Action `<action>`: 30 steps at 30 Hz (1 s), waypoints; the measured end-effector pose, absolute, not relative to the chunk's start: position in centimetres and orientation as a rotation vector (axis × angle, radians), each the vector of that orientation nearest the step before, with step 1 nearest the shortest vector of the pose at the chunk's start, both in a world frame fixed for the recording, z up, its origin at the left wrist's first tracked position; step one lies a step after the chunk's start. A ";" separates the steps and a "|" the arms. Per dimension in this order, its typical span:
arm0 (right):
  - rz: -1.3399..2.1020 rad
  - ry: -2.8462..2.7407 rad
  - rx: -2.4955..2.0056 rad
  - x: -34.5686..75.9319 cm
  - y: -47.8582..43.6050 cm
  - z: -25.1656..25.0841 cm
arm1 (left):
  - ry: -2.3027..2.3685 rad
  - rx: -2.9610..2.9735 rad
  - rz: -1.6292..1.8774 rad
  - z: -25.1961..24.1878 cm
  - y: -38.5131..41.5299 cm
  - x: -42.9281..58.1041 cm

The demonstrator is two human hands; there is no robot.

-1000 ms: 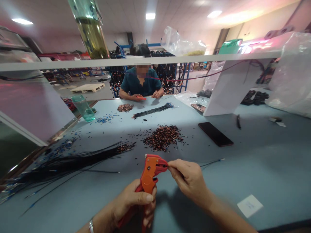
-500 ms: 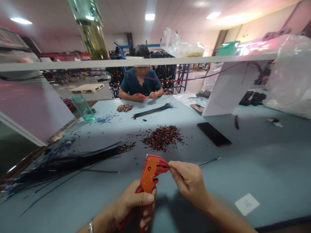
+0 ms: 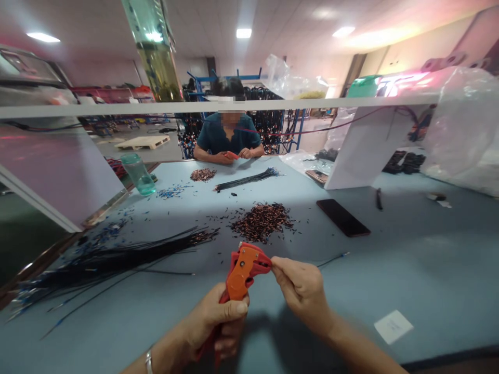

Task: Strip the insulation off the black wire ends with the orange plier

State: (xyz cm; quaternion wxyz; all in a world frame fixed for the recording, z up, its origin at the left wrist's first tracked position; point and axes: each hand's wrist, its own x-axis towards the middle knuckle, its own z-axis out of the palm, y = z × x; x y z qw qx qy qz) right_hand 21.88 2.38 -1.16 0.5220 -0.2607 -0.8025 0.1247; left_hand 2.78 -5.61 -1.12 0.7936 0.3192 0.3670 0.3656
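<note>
My left hand [image 3: 220, 319] is wrapped round the handles of a red and orange wire stripper [image 3: 239, 275], its jaws turned to the right. Pinched in the fingers of my right hand [image 3: 302, 288] is a thin black wire, right at the tip of the jaws. Most of that wire is hidden by the hand; its tail with a blue terminal [image 3: 343, 255] shows beyond the knuckles. Just past the tool lies a heap of short black and copper wire offcuts [image 3: 263, 222]. A bundle of long black wires [image 3: 128, 259] spreads out left of my left hand.
A black phone [image 3: 343, 217] and a white paper slip [image 3: 393, 326] lie to the right. Across the table [image 3: 421, 259] a co-worker [image 3: 228, 137] holds a red tool. Near them are another wire bundle [image 3: 245, 180] and a teal bottle [image 3: 138, 175]. A white shelf [image 3: 273, 105] spans above.
The red part behind the stripper's orange body now sticks out further to the left, and the tool tilts slightly more to the right. My right hand stays at the jaws. The view has shifted slightly.
</note>
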 end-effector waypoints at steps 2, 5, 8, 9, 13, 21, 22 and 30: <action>0.308 -1.927 -0.627 21.8 2.5 -1.4 | 0.785 0.678 0.802 -1.3 -5.5 2.9; 0.332 -1.932 -0.642 21.8 2.8 -1.4 | 0.750 0.655 0.819 -1.3 -5.5 3.2; 0.354 -1.934 -0.666 22.0 3.1 -1.4 | 0.730 0.647 0.876 -0.9 -5.3 2.9; 0.355 -1.931 -0.683 22.1 3.2 -1.4 | 0.728 0.646 0.922 -0.7 -5.2 2.7; 0.350 -1.939 -0.771 22.4 3.8 -1.6 | 0.719 0.625 1.131 0.0 -4.6 1.6; 0.436 -1.994 -0.859 22.2 4.0 -2.3 | 0.711 0.607 1.167 -0.8 -4.2 2.1; 0.455 -1.998 -0.870 22.2 3.9 -2.3 | 0.717 0.617 1.170 -1.0 -4.2 2.1; 0.618 -2.000 -0.935 22.0 3.8 -2.2 | 0.904 0.918 1.204 -0.9 -4.5 2.3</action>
